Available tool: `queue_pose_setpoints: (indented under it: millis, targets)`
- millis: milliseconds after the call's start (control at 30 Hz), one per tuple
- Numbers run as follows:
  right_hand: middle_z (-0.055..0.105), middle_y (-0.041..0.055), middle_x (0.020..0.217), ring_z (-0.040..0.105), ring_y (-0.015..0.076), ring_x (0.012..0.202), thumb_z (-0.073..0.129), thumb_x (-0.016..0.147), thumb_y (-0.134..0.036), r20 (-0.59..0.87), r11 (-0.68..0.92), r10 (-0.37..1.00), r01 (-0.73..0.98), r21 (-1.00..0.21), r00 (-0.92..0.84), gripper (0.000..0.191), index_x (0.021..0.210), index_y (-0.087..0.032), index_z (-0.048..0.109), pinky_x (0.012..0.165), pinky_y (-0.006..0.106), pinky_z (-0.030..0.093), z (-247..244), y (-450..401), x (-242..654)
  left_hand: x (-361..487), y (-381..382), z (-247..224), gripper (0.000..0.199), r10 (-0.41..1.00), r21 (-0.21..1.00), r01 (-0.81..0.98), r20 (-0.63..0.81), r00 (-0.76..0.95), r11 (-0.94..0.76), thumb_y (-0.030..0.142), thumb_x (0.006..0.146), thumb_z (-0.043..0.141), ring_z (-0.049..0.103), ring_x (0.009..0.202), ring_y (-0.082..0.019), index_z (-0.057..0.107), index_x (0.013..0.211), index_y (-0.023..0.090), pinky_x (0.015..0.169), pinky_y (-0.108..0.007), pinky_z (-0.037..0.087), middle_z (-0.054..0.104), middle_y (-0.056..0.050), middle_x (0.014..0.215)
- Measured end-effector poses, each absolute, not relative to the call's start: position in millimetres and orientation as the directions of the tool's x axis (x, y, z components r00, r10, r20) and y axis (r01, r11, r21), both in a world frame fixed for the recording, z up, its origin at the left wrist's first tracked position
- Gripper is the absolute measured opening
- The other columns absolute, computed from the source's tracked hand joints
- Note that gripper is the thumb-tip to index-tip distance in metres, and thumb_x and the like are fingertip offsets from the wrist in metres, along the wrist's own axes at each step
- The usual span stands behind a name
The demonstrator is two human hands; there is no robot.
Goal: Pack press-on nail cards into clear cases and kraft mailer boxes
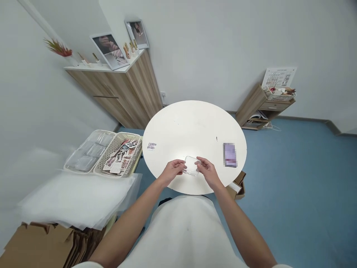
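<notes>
At the lower left, a stack of brown cardboard point(39, 243) is being partly overlapped by white translucent sheets point(75, 197). Ahead of the body, a clear plastic case point(191, 165) is being held by its opposite sides over the near part of a white oval desk point(192, 115): its left side is being pinched by the fingers of the left hand point(173, 171), its right side by those of the right hand point(208, 171). Whether the case is touching the desk cannot be told. Under the desk's right edge, an open cardboard box point(239, 186) is being partly hidden. To the left, clear containers point(93, 150) and printed cards point(121, 158) are being held in two white baskets point(96, 171). On the desk, a purple item point(230, 154), blurred by pixelation, is lying at the right and a small patterned card point(151, 146) at the left. Farther off, framed pictures point(109, 50) are being supported by a wood-grain cabinet point(117, 89), and a filled basket point(279, 97) by a small shelf unit point(252, 106).
</notes>
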State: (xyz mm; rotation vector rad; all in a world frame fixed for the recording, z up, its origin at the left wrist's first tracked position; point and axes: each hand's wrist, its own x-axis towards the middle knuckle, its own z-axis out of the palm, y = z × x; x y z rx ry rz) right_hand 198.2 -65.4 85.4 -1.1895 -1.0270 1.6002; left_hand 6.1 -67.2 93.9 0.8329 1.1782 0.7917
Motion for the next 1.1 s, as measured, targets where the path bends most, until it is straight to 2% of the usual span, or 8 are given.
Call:
queue_pose_setpoints:
  millis: [133, 300, 433, 500, 600, 767, 933, 1100]
  targets:
    - [0.061, 0.0044, 0.094, 0.054, 0.0128, 0.072, 0.061, 0.069, -0.039, -0.263, -0.279, 0.951, -0.089, -0.956, -0.163, 0.040, 0.107, -0.024, 0.056, 0.073, 0.034, 0.045, 77, -55, 218, 25, -58, 89, 0.035, 0.873, 0.884, -0.018, -0.458, 0.169, 0.468, 0.039, 0.068, 0.063, 0.057, 0.074, -0.014, 0.059, 0.095, 0.016, 0.068, -0.029, 0.043, 0.064, -0.007, 0.087]
    - [0.057, 0.0038, 0.109, 0.053, 0.0162, 0.088, 0.062, 0.067, -0.039, -0.223, -0.191, 0.960, 0.187, -0.964, -0.168, 0.037, 0.102, -0.027, 0.059, 0.080, 0.035, 0.041, 81, -38, 234, 38, -39, 96, 0.030, 0.883, 0.911, 0.241, -0.393, 0.256, 0.335, 0.037, 0.070, 0.060, 0.055, 0.074, -0.015, 0.063, 0.092, 0.017, 0.069, -0.030, 0.043, 0.063, -0.005, 0.084]
    - [0.062, 0.0007, 0.084, 0.054, 0.0141, 0.075, 0.061, 0.068, -0.038, -0.210, -0.158, 0.949, 0.224, -0.962, -0.235, 0.030, 0.095, -0.025, 0.062, 0.074, 0.033, 0.042, 87, -25, 233, 49, -23, 99, 0.032, 0.872, 0.926, 0.301, -0.332, 0.360, 0.229, 0.039, 0.072, 0.057, 0.055, 0.076, -0.016, 0.063, 0.096, 0.019, 0.072, -0.031, 0.042, 0.063, -0.005, 0.086]
    - [0.059, -0.0011, 0.070, 0.054, 0.0132, 0.067, 0.062, 0.067, -0.039, -0.252, -0.229, 0.953, 0.148, -0.962, -0.166, 0.025, 0.086, -0.022, 0.063, 0.068, 0.031, 0.043, 86, -24, 230, 54, -21, 96, 0.043, 0.902, 0.929, 0.248, -0.339, 0.266, 0.276, 0.040, 0.071, 0.059, 0.055, 0.083, -0.017, 0.056, 0.108, 0.020, 0.075, -0.031, 0.042, 0.061, -0.007, 0.098]
    - [0.059, -0.0009, 0.071, 0.057, 0.0131, 0.066, 0.065, 0.063, -0.039, -0.360, -0.357, 0.933, -0.130, -0.925, 0.002, 0.027, 0.082, -0.021, 0.059, 0.067, 0.030, 0.044, 82, -28, 227, 60, -28, 88, 0.058, 0.894, 0.900, 0.126, -0.431, 0.124, 0.417, 0.044, 0.069, 0.061, 0.054, 0.096, -0.019, 0.044, 0.120, 0.021, 0.076, -0.031, 0.043, 0.051, -0.012, 0.118]
    - [0.059, 0.0007, 0.078, 0.062, 0.0168, 0.076, 0.068, 0.061, -0.038, -0.470, -0.411, 0.881, -0.403, -0.818, 0.054, 0.028, 0.077, -0.021, 0.052, 0.071, 0.032, 0.047, 75, -44, 226, 64, -41, 75, 0.045, 0.834, 0.851, -0.073, -0.487, 0.260, 0.520, 0.044, 0.070, 0.061, 0.059, 0.085, -0.016, 0.052, 0.104, 0.017, 0.077, -0.032, 0.044, 0.060, -0.010, 0.099]
    - [0.056, 0.0052, 0.105, 0.060, 0.0187, 0.089, 0.064, 0.066, -0.037, -0.391, -0.388, 0.920, -0.163, -0.907, -0.013, 0.034, 0.094, -0.024, 0.050, 0.078, 0.035, 0.046, 73, -58, 231, 60, -39, 68, 0.051, 0.889, 0.882, -0.120, -0.444, 0.111, 0.455, 0.041, 0.065, 0.064, 0.059, 0.071, -0.014, 0.050, 0.109, 0.019, 0.073, -0.032, 0.044, 0.064, -0.003, 0.078]
    - [0.017, 0.0052, 0.143, 0.040, 0.0234, 0.118, 0.071, 0.059, -0.028, -0.148, -0.095, 0.953, 0.204, -0.974, -0.263, 0.073, 0.123, -0.034, 0.036, 0.092, 0.043, 0.038, 76, -64, 244, 49, -36, 65, 0.050, 0.910, 0.915, -0.013, -0.400, 0.111, 0.404, 0.042, 0.069, 0.061, 0.058, 0.068, -0.014, 0.049, 0.111, 0.018, 0.070, -0.031, 0.044, 0.063, -0.002, 0.074]
